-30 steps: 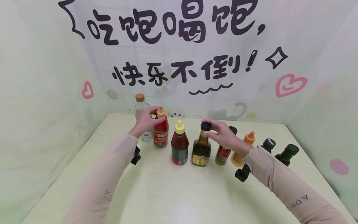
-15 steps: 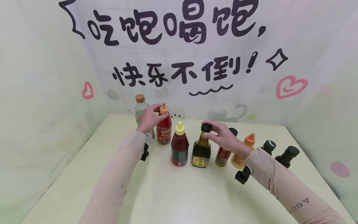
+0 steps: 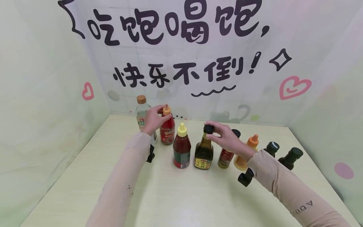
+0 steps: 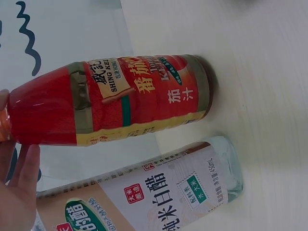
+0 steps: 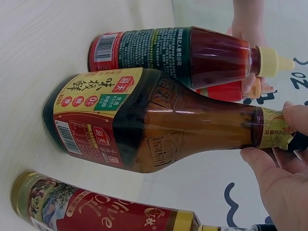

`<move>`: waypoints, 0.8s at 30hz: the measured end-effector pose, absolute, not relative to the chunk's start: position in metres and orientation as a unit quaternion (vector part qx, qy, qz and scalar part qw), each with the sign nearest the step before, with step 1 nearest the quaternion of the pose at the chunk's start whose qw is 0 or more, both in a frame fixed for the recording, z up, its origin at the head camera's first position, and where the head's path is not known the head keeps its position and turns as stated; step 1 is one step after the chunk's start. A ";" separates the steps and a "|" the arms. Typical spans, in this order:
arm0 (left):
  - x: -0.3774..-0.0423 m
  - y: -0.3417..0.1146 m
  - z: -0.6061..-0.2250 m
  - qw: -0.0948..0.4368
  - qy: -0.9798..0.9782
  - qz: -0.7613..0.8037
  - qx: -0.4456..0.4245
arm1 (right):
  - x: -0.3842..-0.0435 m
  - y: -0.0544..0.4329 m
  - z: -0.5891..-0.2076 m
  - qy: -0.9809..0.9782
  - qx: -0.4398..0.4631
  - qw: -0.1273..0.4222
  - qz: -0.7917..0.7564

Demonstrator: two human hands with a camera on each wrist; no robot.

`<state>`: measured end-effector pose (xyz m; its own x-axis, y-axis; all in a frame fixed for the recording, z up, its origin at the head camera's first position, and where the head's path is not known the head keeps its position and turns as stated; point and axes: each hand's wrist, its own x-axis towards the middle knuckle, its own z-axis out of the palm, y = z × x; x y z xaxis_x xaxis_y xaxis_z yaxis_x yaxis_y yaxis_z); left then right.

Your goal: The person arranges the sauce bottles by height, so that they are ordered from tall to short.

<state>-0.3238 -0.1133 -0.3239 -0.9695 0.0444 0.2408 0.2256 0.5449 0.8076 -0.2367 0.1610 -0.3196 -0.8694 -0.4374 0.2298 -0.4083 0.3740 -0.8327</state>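
Left grip (image 3: 153,120): thumb and fingers pinching the Shing Kei ketchup bottle (image 3: 167,130) at its orange cap; red, round-shouldered, upright near the tabletop's (image 3: 181,198) back edge. Right grip (image 3: 227,137): pinching the soy sauce bottle (image 3: 203,154) at its neck; amber, transparent, square-based, embossed shoulder. My left wrist view alone reads the white rice vinegar bottle's (image 4: 144,192) small print; my right, the olive oil bottle's (image 5: 106,207) "Olive Oil" lettering.

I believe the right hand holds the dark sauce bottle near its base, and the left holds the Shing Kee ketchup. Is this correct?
Not quite: the right wrist view shows the right hand holding the dark sauce bottle near its top, not its base.
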 end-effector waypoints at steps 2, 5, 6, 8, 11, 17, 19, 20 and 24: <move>-0.324 -0.111 -0.325 0.097 -0.873 -0.473 -0.072 | -0.237 0.161 -0.321 0.828 -0.254 0.016 -0.499; -0.324 -0.107 -0.327 0.099 -0.872 -0.474 -0.065 | -0.238 0.161 -0.321 0.825 -0.255 0.019 -0.503; -0.324 -0.106 -0.327 0.100 -0.872 -0.474 -0.062 | -0.238 0.161 -0.321 0.824 -0.256 0.021 -0.505; -0.324 -0.106 -0.328 0.100 -0.870 -0.478 -0.061 | -0.237 0.161 -0.321 0.823 -0.259 0.020 -0.505; -0.325 -0.105 -0.330 0.101 -0.869 -0.481 -0.059 | -0.237 0.161 -0.322 0.823 -0.260 0.017 -0.504; -0.327 -0.105 -0.331 0.100 -0.869 -0.481 -0.055 | -0.237 0.162 -0.322 0.823 -0.260 0.014 -0.504; -0.328 -0.104 -0.332 0.095 -0.869 -0.484 -0.050 | -0.238 0.162 -0.323 0.824 -0.260 0.012 -0.503; -0.329 -0.104 -0.332 0.092 -0.868 -0.485 -0.048 | -0.237 0.162 -0.322 0.824 -0.260 0.012 -0.504; -0.332 -0.103 -0.332 0.085 -0.872 -0.481 -0.044 | -0.237 0.162 -0.322 0.825 -0.259 0.011 -0.502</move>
<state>-0.3322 -0.1027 -0.3324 -0.9818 -0.0051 0.1898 0.1578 0.5341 0.8305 -0.2371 0.1625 -0.3219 -0.8661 -0.4376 0.2418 -0.4160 0.3625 -0.8340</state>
